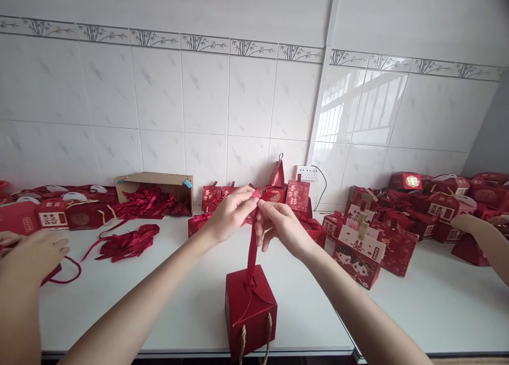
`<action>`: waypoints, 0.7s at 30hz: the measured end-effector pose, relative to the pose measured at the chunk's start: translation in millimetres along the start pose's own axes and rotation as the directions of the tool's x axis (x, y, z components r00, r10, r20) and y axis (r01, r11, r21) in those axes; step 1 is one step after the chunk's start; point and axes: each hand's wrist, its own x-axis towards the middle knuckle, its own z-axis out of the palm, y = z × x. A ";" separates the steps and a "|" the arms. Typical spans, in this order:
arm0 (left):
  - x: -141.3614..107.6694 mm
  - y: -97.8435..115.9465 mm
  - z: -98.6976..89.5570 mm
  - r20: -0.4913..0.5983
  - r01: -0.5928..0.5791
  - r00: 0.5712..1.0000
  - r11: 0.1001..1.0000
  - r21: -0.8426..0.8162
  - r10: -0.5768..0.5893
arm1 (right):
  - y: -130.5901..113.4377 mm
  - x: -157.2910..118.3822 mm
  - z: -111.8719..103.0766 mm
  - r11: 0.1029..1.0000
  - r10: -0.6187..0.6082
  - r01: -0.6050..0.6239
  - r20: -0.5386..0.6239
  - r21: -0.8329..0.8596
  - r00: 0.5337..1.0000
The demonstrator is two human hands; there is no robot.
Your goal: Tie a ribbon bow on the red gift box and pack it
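A small red gift box (pixel 251 314) with gold rope handles stands near the front edge of the white table. From its top a red ribbon (pixel 252 251) runs straight up to my two hands. My left hand (pixel 235 208) pinches the ribbon's upper end between thumb and fingers. Close against it, my right hand (pixel 281 222) also pinches the ribbon near the top, its lower fingers curled. The fingertips of both hands meet there, and they partly hide the ribbon's end.
Loose red ribbons fill a cardboard box (pixel 155 178) at the back, and a ribbon pile (pixel 128 242) lies before it. Several red gift boxes (pixel 360 256) stand right and behind. Other people's hands work at the left (pixel 35 254) and right (pixel 471 227). A power strip (pixel 307 172) is on the wall.
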 end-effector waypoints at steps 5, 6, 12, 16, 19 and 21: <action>-1.3 -3.0 -0.7 -0.072 0.042 0.997 0.995 0.088 -0.035 | -5.6 -6.0 3.4 0.982 -0.054 0.043 -0.056 -0.184 0.997; -1.9 -3.9 -0.7 -0.083 0.066 0.995 0.993 0.099 -0.057 | -7.7 -7.0 3.3 0.975 -0.064 0.049 -0.065 -0.215 0.996; -1.8 -2.3 -1.0 -0.079 0.088 0.994 0.986 0.141 -0.077 | -24.5 -4.1 -3.4 0.891 -0.125 0.087 -0.057 -0.447 0.990; 2.6 4.7 -1.3 -0.134 0.061 0.990 0.975 0.216 -0.033 | -36.5 3.2 -5.1 0.821 -0.167 0.124 -0.026 -0.557 0.986; 4.1 9.2 -3.7 -0.133 0.056 0.991 0.965 0.255 -0.022 | -43.9 4.5 -5.9 0.786 -0.160 0.134 0.011 -0.603 0.987; 1.0 9.7 -9.3 -0.157 0.057 0.988 0.952 0.301 -0.010 | -46.2 -1.1 -11.4 0.781 -0.155 0.120 -0.005 -0.614 0.988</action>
